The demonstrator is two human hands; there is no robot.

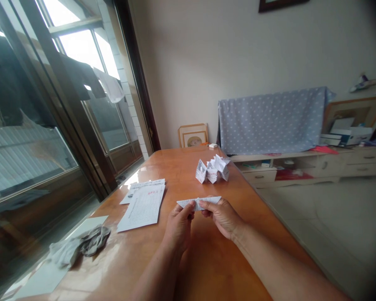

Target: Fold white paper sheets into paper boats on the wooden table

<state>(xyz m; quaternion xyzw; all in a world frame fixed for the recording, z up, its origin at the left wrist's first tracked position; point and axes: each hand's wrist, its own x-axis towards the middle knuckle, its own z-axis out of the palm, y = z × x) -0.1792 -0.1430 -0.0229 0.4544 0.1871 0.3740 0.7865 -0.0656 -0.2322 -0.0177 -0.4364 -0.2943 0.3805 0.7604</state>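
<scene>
Two hands pinch a folded paper (198,204) over the table (178,167)

Through the head camera I look first at the containers. In the white cabinet (324,165), beyond the right edge of the table, one compartment holds a red bundle (293,175) with something pale on it; what this is, I cannot tell. On the cabinet top there is a white box (360,136), whose inside I cannot make out.

Writing I find on the paper sheets (144,209), which overlap near the left edge of the table: dense dark lines and a red mark, all too small to read. The paper shapes (212,169), standing in a cluster towards the far right corner, also carry print that I cannot read.

The folded paper is a flat, pale strip with faint lines, its upper edge longer than the lower, both ends pointed. It is held above the middle of the table, nearer to me than the cluster. The left hand (179,223) pinches it left of its centre, thumb in front; the right hand (224,215) pinches it right of centre in the same manner, the thumb tips close together.
</scene>
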